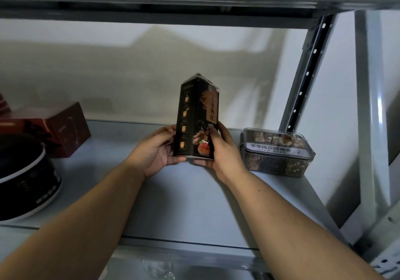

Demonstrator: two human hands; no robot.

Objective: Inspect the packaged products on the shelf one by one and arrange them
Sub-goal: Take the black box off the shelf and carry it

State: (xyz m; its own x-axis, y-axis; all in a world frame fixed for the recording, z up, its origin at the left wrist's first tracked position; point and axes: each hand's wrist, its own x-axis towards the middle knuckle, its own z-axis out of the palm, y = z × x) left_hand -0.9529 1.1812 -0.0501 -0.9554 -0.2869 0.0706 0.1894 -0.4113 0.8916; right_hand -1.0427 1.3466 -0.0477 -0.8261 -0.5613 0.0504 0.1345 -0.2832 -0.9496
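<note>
A tall, narrow black cardboard box printed with food pictures (195,117) stands upright in the middle of the scene, over the grey metal shelf (184,204). Both hands hold it at its lower end. The left hand (155,150) wraps the left side, its thumb lying along the bottom edge and its fingers behind the box. The right hand (223,152) takes the right side, its thumb pressed on the front face. Each grip is closed around the box. Whether the base touches the shelf cannot be told.

Just beside the right hand, at the far right of the shelf, sits a clear plastic lidded container of dark dried pieces with a white label (277,152). It lies close against the perforated grey upright post (307,74).

On the left, well apart from the box, a dark red cardboard box (65,128) lies far back. A round black tub with a white rim (23,178) sits nearer, in front of the red box and partly covering it.

The underside of a grey upper shelf (173,5) runs overhead above the box's top. A pale wall (108,74) closes the back.
</note>
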